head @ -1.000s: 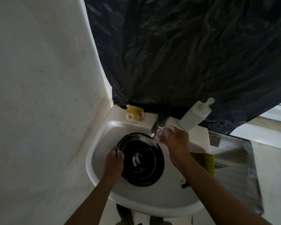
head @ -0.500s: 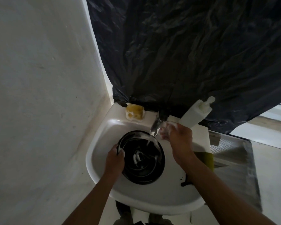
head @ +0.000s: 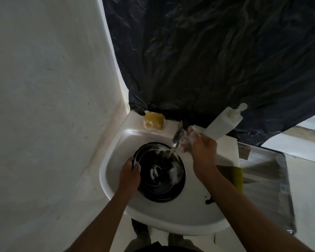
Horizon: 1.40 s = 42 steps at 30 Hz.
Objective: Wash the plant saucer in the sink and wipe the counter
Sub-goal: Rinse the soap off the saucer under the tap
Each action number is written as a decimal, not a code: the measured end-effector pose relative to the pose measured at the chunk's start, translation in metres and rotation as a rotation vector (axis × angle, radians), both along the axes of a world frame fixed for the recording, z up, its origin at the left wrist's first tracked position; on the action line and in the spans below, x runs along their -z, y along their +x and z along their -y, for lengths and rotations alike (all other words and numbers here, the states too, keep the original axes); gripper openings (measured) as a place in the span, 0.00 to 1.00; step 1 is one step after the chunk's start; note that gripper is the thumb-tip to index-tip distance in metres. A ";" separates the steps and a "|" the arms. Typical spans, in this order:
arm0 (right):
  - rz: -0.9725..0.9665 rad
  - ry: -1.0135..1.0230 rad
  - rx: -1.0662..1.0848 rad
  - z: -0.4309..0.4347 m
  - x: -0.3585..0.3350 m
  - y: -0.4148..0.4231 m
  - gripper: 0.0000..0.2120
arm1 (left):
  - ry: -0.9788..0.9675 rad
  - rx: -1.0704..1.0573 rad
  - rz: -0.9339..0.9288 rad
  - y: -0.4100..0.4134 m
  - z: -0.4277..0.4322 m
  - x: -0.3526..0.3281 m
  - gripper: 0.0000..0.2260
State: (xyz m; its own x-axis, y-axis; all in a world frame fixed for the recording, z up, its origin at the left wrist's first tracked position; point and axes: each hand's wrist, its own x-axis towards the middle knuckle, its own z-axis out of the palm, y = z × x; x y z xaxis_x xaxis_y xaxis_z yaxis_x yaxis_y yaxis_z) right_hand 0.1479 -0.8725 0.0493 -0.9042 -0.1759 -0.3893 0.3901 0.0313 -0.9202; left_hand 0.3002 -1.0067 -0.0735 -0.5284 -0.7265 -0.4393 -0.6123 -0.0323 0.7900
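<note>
Head view: my left hand (head: 129, 174) curls round the left rim of the one black saucer (head: 164, 190), lying foamy in the sink (head: 171, 220). My right hand (head: 201, 150) is beside the single faucet (head: 177, 138); its fingers (head: 186, 142) are blurred with suds, their spread I cannot tell. One sponge (head: 154, 120), one soap bottle (head: 224, 122) at the back.

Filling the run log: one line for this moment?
left hand grips rim of round black plastic saucer | right hand soapy beside metal tap | saucer foamy, in white sink
</note>
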 end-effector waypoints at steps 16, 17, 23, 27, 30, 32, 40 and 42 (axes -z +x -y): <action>0.006 0.086 0.047 0.010 0.007 0.006 0.10 | 0.000 0.060 -0.012 -0.001 0.010 0.006 0.14; 0.010 0.090 0.055 0.010 0.008 0.006 0.10 | -0.002 0.066 -0.012 -0.001 0.011 0.007 0.14; -0.005 0.082 0.091 0.011 0.013 0.006 0.11 | -0.011 0.123 -0.011 -0.005 0.017 0.013 0.16; 0.005 0.068 0.084 0.012 0.016 0.003 0.12 | -0.008 0.119 -0.021 -0.008 0.019 0.015 0.17; 0.001 0.082 0.041 0.009 0.018 -0.001 0.12 | -0.026 0.107 -0.026 -0.010 0.018 0.014 0.16; 0.001 0.097 0.024 0.007 0.019 -0.004 0.12 | -0.038 0.106 -0.017 -0.010 0.014 0.016 0.16; 0.061 0.039 -0.045 0.001 0.008 -0.011 0.10 | -0.011 0.047 -0.003 -0.011 -0.001 0.020 0.11; 0.034 0.041 -0.069 0.000 0.005 -0.012 0.12 | -0.012 0.036 -0.008 -0.011 -0.002 0.020 0.09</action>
